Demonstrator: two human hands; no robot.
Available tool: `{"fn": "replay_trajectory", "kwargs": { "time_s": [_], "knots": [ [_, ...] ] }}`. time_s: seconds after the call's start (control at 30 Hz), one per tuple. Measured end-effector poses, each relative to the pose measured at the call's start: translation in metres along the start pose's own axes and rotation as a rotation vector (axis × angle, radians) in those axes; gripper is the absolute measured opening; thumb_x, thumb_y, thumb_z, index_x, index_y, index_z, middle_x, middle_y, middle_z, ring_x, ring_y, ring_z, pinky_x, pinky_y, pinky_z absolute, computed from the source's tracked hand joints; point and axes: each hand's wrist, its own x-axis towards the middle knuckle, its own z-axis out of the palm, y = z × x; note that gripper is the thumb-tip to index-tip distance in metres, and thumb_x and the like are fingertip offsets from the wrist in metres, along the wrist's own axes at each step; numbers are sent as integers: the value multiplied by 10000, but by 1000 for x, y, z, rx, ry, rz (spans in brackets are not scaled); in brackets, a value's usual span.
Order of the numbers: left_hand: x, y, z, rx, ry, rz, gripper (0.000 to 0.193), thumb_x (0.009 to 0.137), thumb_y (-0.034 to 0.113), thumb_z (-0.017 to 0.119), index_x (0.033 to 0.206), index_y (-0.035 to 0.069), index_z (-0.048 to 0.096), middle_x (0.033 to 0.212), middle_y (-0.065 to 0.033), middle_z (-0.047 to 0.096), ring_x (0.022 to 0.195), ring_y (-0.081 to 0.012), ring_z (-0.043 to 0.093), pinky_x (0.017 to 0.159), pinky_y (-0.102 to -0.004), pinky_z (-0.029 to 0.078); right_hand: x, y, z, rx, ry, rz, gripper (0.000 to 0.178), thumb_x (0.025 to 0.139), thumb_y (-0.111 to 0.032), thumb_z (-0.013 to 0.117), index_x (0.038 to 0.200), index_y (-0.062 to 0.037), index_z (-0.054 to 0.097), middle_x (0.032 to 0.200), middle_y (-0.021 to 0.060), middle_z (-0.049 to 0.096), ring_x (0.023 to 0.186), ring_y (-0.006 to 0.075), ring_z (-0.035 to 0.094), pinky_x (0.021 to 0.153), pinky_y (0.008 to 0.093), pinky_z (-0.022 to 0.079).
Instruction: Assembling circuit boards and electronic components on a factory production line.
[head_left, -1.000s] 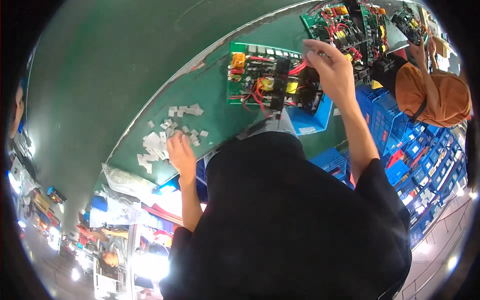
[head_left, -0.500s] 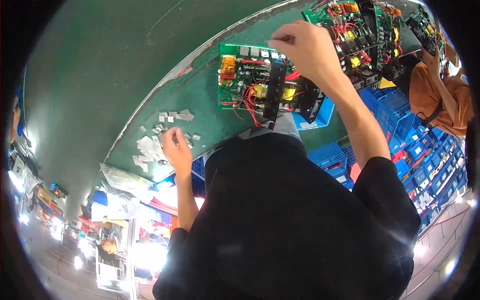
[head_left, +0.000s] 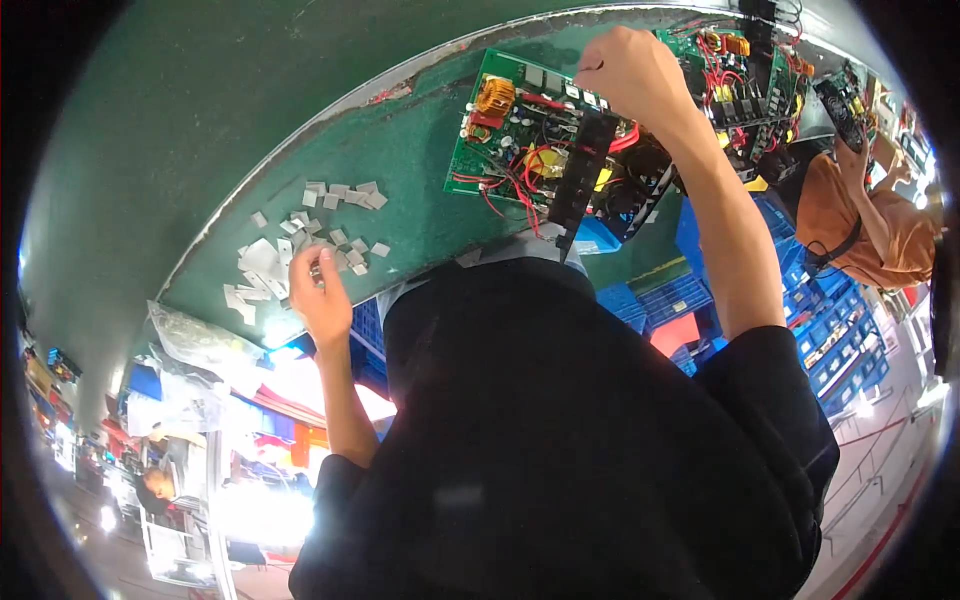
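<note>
A green circuit board (head_left: 462, 165) lies at an angle on the table, carrying orange coils, red and black wires, yellow-wrapped parts and a long black heat sink (head_left: 582, 170). Over its far right corner is my right hand (head_left: 640, 75), fingers bent and pinched together; whatever they hold is too small or hidden to make out. Small grey pads (head_left: 338, 198) and larger pale flat pieces (head_left: 262, 262) lie loose to the left of the board. At the near side of this pile, my left hand (head_left: 322, 305) has its fingers curled together, their contents hidden.
More wired circuit boards (head_left: 740, 90) stand at the far right. A co-worker in a brown top (head_left: 860, 215) holds a black part there. Blue crates (head_left: 670, 298) sit below the table edge. Clear plastic bags (head_left: 200, 345) lie at the table's near left end.
The whole view has turned, so the board appears more tilted and farther right, the pile farther left. My right hand stays over the board's far corner, my left hand by the pile.
</note>
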Motion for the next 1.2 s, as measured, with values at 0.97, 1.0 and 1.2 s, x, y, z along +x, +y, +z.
{"fn": "replay_trajectory", "kwargs": {
  "time_s": [0.97,1.0,1.2],
  "knots": [
    [-3,-11,0,-6,-32,-34,233,956,213,567,1052,20,652,991,-118,664,861,-218,630,734,-338,504,-18,-19,-4,-231,-231,44,291,886,-205,466,969,-117,730,1027,158,646,1004,378,600,868,520,447],
    [-2,-8,0,-7,-32,-33,234,954,214,569,1054,19,651,992,-120,664,863,-220,631,736,-337,504,-19,-20,-2,-258,-268,57,292,891,-208,462,964,-122,731,1036,149,643,1022,381,589,872,540,434],
    [-3,-6,-1,-40,-33,-50,241,953,217,575,1054,12,649,998,-124,667,863,-220,633,745,-334,503,-30,-9,7,-196,-159,25,305,856,-136,464,992,-158,736,1049,105,642,1066,350,565,869,506,420]
  ]
}}
